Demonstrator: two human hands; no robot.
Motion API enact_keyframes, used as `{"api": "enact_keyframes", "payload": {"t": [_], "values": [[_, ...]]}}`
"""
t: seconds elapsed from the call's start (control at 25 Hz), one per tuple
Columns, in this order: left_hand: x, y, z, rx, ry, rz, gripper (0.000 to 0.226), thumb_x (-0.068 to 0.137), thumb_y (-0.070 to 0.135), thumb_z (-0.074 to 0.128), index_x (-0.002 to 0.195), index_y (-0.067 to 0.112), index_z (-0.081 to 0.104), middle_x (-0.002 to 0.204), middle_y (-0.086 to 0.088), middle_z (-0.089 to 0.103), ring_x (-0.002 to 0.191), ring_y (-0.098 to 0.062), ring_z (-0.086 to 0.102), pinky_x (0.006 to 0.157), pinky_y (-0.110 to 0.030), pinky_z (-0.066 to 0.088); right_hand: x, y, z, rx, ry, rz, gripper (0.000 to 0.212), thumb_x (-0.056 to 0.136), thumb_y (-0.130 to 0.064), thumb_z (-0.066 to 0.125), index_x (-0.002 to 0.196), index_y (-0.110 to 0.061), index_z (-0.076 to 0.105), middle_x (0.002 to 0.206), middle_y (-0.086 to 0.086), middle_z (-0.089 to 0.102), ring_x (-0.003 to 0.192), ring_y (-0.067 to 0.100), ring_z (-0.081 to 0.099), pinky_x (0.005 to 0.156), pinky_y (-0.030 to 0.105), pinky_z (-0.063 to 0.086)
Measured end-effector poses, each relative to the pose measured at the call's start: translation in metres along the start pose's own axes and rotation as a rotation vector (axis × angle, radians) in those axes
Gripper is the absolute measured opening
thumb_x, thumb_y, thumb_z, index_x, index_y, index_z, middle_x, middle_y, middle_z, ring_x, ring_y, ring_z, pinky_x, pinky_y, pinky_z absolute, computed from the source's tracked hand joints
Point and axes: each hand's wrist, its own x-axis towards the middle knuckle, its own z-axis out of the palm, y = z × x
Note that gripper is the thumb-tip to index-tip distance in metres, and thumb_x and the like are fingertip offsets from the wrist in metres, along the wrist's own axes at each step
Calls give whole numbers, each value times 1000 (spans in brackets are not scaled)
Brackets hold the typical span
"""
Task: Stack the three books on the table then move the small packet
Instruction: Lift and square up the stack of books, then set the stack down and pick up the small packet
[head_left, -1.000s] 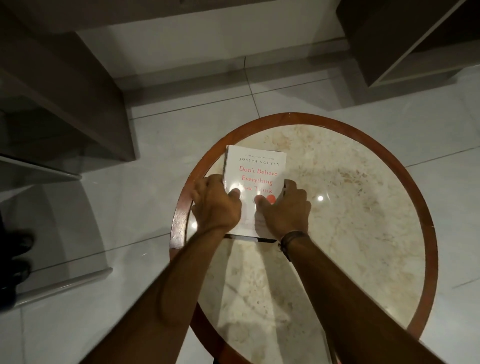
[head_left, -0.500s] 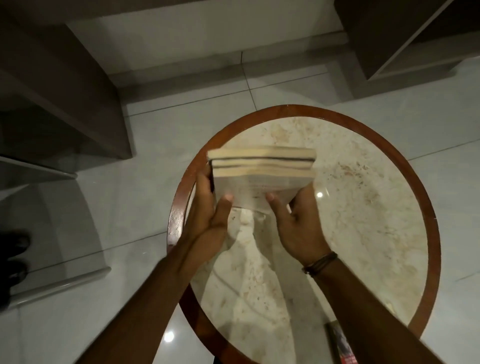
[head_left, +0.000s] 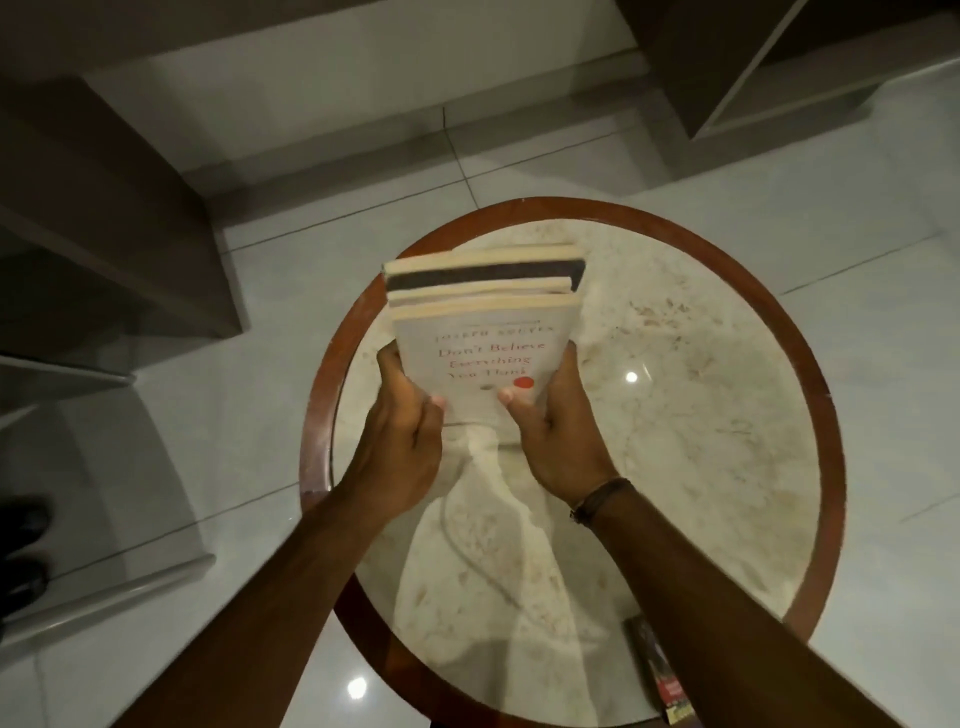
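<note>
A round marble-topped table (head_left: 675, 441) with a reddish wooden rim is seen from above, set on pale glossy floor tiles (head_left: 857, 322) beside dark cabinetry (head_left: 104, 234). A stack of three books (head_left: 480, 317) is held tilted above the tabletop, clear of the marble, its page edges turned toward the far side. The front cover of the nearest book, white and printed with red lettering, is faced toward the camera. The stack is gripped at its lower corners by the left hand (head_left: 402, 441) and the right hand (head_left: 563, 431), thumbs pressed on the cover. A dark cord bracelet (head_left: 602, 496) is worn on the right wrist. A small packet (head_left: 660, 670) is left lying at the table's near right edge.
</note>
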Motion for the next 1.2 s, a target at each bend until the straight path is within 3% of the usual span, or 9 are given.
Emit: {"api": "enact_keyframes", "payload": {"t": [0.12, 0.2, 0.28, 0.36, 0.56, 0.72, 0.96, 1.08, 1.2], "values": [[-1, 15, 31, 97, -146, 27, 61, 96, 21, 55, 147, 30, 23, 139, 17, 45, 123, 25, 50, 85, 7, 43, -27, 6, -52, -19, 95, 151, 53, 100, -12, 67, 141, -29, 38, 128, -16, 62, 116, -4, 65, 88, 16, 61], [2, 26, 68, 139, -317, -65, 62, 101, 14, 57, 155, 29, 32, 141, 9, 47, 131, 4, 54, 80, -1, 49, -48, 13, -95, -7, 182, 299, 50, 98, -13, 71, 135, -26, 40, 123, -10, 67, 109, 5, 70, 81, 22, 65], [5, 42, 109, 240, -419, -170, 63, 101, 11, 56, 158, 28, 36, 151, -1, 45, 135, -19, 55, 96, -19, 55, -64, 18, -135, -14, 257, 441, 47, 94, -17, 76, 129, -26, 46, 122, -3, 70, 103, 11, 73, 71, 25, 66], [3, 52, 149, 312, -462, -195, 58, 98, 8, 60, 153, 20, 45, 151, -10, 55, 133, -30, 60, 107, -42, 59, -73, 27, -168, -94, 325, 529, 42, 90, -20, 81, 120, -26, 53, 120, -2, 70, 103, 20, 72, 78, 36, 65], [-8, 62, 208, 476, -401, -193, 57, 97, 11, 67, 149, 18, 45, 145, -14, 48, 131, -33, 60, 103, -38, 58, -73, 58, -209, -148, 382, 635, 35, 81, -26, 90, 96, -31, 59, 105, -9, 70, 100, 29, 73, 91, 52, 65], [-8, 52, 219, 543, -328, -120, 62, 95, 15, 73, 150, 16, 44, 150, -14, 37, 133, -33, 56, 108, -41, 54, -75, 76, -211, -176, 488, 660, 49, 69, -40, 96, 90, -28, 53, 101, -8, 70, 83, 20, 73, 70, 30, 63], [-53, 4, 174, 620, -218, 167, 74, 102, 48, 61, 163, 16, 34, 164, -13, 45, 145, -30, 48, 113, -46, 49, -128, 64, -185, -476, 648, 488, 60, 79, -66, 77, 118, -31, 48, 110, -8, 62, 92, 18, 64, 74, 31, 51], [-86, -51, 120, 813, -211, 303, 75, 107, 57, 45, 165, 12, 32, 170, -17, 42, 157, -31, 39, 122, -53, 45, -192, 66, -154, -514, 549, 383, 50, 86, -68, 67, 120, -36, 49, 113, -10, 65, 92, 15, 66, 68, 19, 46], [-104, -99, 69, 969, -162, 341, 71, 107, 51, 43, 164, 10, 34, 174, -17, 34, 164, -33, 28, 126, -64, 35, -247, 74, -127, -623, 363, 379, 57, 84, -69, 67, 128, -36, 51, 122, -13, 61, 102, 13, 62, 77, 29, 54]]}}
